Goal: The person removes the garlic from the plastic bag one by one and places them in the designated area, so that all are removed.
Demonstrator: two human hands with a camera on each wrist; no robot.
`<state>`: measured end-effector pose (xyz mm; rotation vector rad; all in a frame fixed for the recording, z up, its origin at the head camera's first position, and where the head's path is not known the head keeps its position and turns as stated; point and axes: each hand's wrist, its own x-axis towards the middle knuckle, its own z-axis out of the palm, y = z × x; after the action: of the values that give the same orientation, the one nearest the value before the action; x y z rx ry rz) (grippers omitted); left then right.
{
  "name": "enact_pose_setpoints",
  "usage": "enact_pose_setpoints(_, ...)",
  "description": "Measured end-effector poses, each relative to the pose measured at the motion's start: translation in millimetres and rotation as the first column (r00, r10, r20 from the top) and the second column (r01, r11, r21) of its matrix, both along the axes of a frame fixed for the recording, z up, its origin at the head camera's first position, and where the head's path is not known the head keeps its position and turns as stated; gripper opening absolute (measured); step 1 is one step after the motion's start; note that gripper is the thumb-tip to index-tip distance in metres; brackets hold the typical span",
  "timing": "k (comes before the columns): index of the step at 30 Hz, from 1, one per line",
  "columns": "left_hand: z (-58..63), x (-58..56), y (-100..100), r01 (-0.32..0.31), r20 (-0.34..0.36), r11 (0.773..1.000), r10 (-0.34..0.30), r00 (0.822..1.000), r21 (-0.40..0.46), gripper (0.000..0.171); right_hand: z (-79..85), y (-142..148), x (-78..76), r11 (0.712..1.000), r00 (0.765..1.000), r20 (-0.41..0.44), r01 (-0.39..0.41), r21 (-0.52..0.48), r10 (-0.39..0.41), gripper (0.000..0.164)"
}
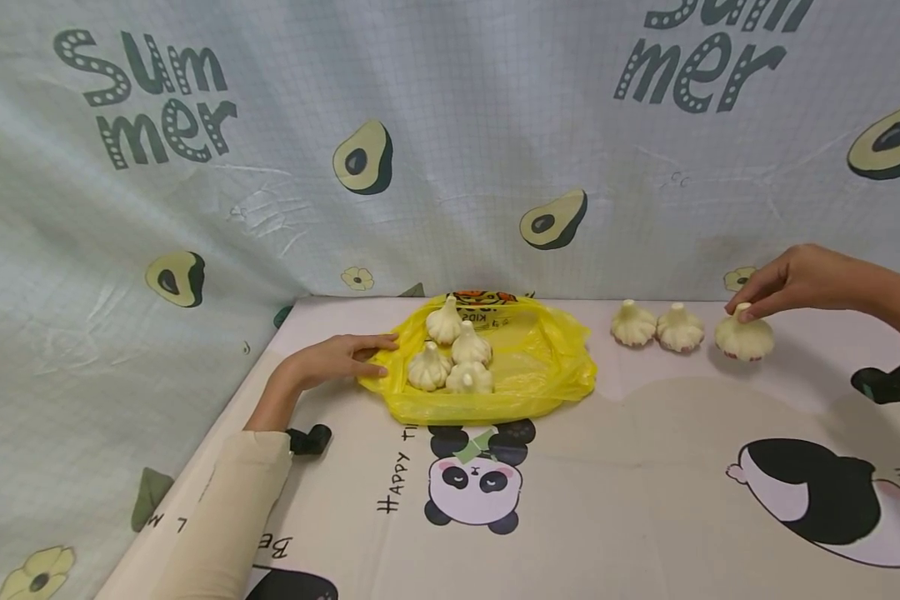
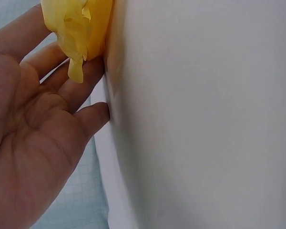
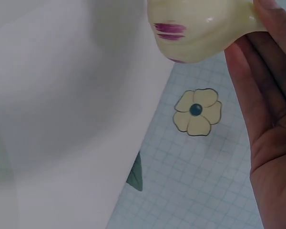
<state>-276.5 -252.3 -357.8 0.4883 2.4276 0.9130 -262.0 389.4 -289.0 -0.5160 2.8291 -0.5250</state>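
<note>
My right hand [image 1: 791,283] pinches a pale garlic bulb [image 1: 745,337] by its stem, close over the table at the right. Purple streaks mark the underside of that garlic bulb [image 3: 195,28] in the right wrist view. Two more garlic bulbs [image 1: 680,327] stand just left of it, side by side. My left hand [image 1: 337,360] rests against the left edge of a yellow plastic bag [image 1: 525,408], fingers loosely extended. In the left wrist view, the crumpled edge of the bag [image 2: 78,33] covers some of the fingertips. Several garlic bulbs [image 1: 430,367] sit clustered on the bag's left side.
The table [image 1: 607,500] has a pale cover printed with a panda and other figures. A grey-blue cloth [image 1: 450,100] with avocado prints hangs upright behind the table and along its left side.
</note>
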Motion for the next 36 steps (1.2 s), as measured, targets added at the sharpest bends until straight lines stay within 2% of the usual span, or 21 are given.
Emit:
enact_pose_setpoints(5, 0.1, -0.5, 1.1, -0.004, -0.003, 1.0, 0.004, 1.0, -0.007, 0.06, -1.9, 1.6, -2.6, 0.998, 0.996, 0.069, -0.061, -0.021, 0.062, 0.02)
enact_pose_setpoints(10, -0.7, -2.2, 0.8, 0.002, -0.014, 1.0, -0.002, 1.0, -0.006, 0.058, -2.3, 1.9, -5.0, 0.992, 0.992, 0.039, -0.122, -0.006, 0.122, 0.021)
enact_pose_setpoints(18, 1.8, -0.4, -0.1, 0.008, -0.024, 1.0, -0.008, 1.0, -0.004, 0.057, -1.1, -5.1, -9.0, 0.998, 0.998, 0.026, -0.053, 0.033, 0.053, 0.022)
enact_pose_setpoints(26, 1.8, 0.6, -0.8, 0.003, -0.018, 1.0, -0.003, 1.0, -0.005, 0.058, -3.9, -5.2, -10.2, 0.998, 0.998, 0.014, -0.054, 0.039, 0.054, 0.021)
enact_pose_setpoints(36, -0.7, -0.9, -3.7, 0.014, -0.017, 1.0, -0.014, 1.0, -0.004, 0.06, -13.6, 0.0, -7.6, 1.0, 1.0, 0.013, -0.009, 0.018, 0.009, 0.025)
